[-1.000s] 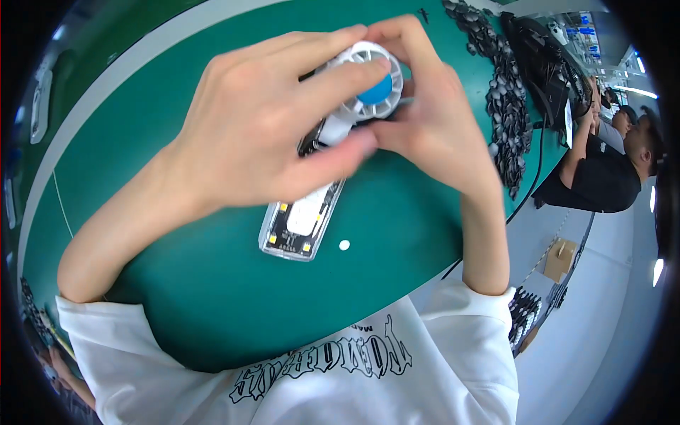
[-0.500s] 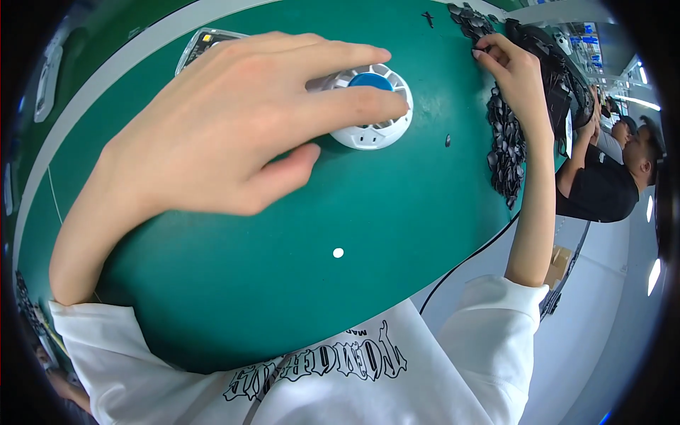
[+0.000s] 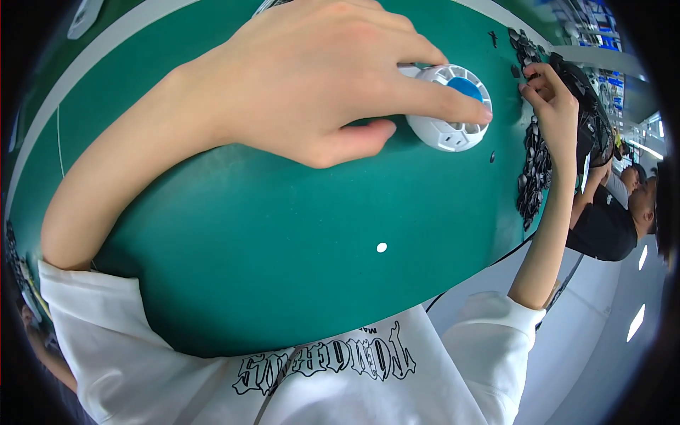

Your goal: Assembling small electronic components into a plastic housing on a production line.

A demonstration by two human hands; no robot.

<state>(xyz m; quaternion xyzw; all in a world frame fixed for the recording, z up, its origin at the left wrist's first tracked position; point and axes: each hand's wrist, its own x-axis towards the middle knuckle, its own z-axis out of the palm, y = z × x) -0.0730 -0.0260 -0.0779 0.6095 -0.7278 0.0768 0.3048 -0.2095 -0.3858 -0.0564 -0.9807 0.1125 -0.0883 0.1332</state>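
Observation:
A white round device [image 3: 443, 138] with a ribbed, slotted rim and a blue centre sits on the green table. My left hand [image 3: 333, 81] spreads over it, palm down. The index finger lies across its top and another fingertip is at its far edge, while the thumb stays off to the side. My right hand [image 3: 556, 103] is at the right, thumb and fingers pinched together beside small black pieces [image 3: 535, 173] heaped in a long strip. Whatever the pinch holds is hidden.
A black bag-like bundle [image 3: 584, 99] lies beyond my right hand. One loose black piece [image 3: 492, 156] and a white dot [image 3: 382, 247] are on the green table [image 3: 297, 283]. Farther right sits a person in black [image 3: 605, 223]. A clear-edged item [image 3: 269, 7] shows behind my left hand.
The whole view has shifted, so the table's things appear farther right. My left hand still spans the white device. My right hand's fingers are still pinched by the black pieces.

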